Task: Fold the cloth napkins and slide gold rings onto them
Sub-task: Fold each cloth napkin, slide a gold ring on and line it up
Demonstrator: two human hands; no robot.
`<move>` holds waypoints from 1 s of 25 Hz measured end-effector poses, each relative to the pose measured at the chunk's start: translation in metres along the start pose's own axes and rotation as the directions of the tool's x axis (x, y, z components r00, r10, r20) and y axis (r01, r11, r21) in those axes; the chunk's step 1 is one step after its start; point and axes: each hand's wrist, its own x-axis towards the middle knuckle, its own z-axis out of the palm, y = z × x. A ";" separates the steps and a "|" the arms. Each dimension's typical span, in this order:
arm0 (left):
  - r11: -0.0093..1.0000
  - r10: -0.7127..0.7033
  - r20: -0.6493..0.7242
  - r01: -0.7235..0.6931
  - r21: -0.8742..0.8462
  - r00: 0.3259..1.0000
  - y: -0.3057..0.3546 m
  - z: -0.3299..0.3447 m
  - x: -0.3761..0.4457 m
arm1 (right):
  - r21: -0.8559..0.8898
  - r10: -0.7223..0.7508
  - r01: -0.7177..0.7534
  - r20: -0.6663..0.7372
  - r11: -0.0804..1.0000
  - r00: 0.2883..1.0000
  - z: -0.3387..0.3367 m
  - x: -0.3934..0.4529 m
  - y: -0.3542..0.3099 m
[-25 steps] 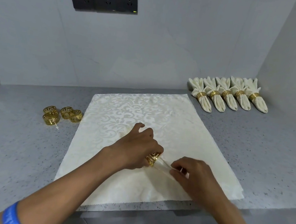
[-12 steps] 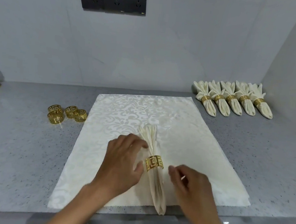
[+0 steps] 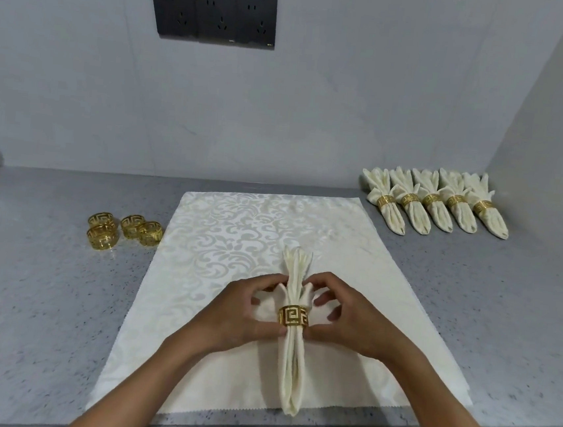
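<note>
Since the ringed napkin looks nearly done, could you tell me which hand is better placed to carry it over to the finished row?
The right hand, probably. Both hands pinch the ringed napkin beside its gold ring, but the finished row lies far right on the counter, on that hand's side.

Bare grey counter (image 3: pixel 25 292) lies open on the far left and again on the right, between the flat cloth (image 3: pixel 237 229) and the side wall. Four loose gold rings (image 3: pixel 123 231) crowd the cloth's left edge; five ringed napkins (image 3: pixel 436 202) line the back right corner against the wall.
</note>
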 end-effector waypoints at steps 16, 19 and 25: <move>0.998 0.057 -0.211 -0.062 -0.018 0.976 -0.007 0.019 -0.016 | -0.356 -0.245 0.113 -0.352 0.927 0.903 0.032 -0.019 0.014; 0.996 0.025 -0.296 -0.048 -0.071 0.955 -0.002 0.028 -0.022 | -0.296 -0.204 0.081 -0.410 0.952 0.889 0.044 -0.022 0.013; 0.973 -0.097 -0.431 -0.005 -0.229 0.897 0.010 0.046 -0.028 | -0.273 -0.159 0.014 -0.516 0.962 0.842 0.053 -0.024 0.010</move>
